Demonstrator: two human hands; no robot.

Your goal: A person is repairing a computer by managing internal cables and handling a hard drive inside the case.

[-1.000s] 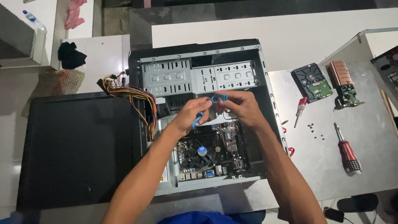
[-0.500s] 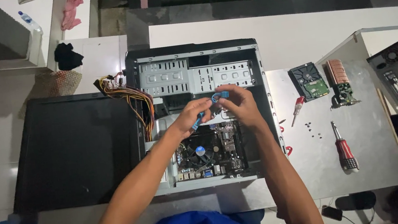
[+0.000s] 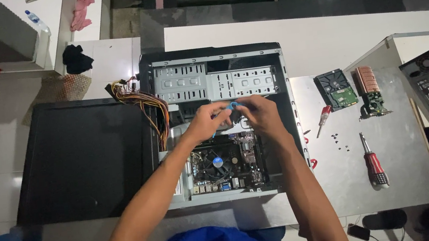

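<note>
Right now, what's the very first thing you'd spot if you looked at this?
First, the open computer case lying flat in the middle, its motherboard showing. Above the board, the left hand and right hand pinch a small blue part. To the right, a red-handled screwdriver lies on the grey table.

One open computer case (image 3: 212, 61), two screwdrivers — small (image 3: 323, 120), large (image 3: 374, 161) — one hard drive (image 3: 336, 89), one graphics card (image 3: 369, 90)
</note>
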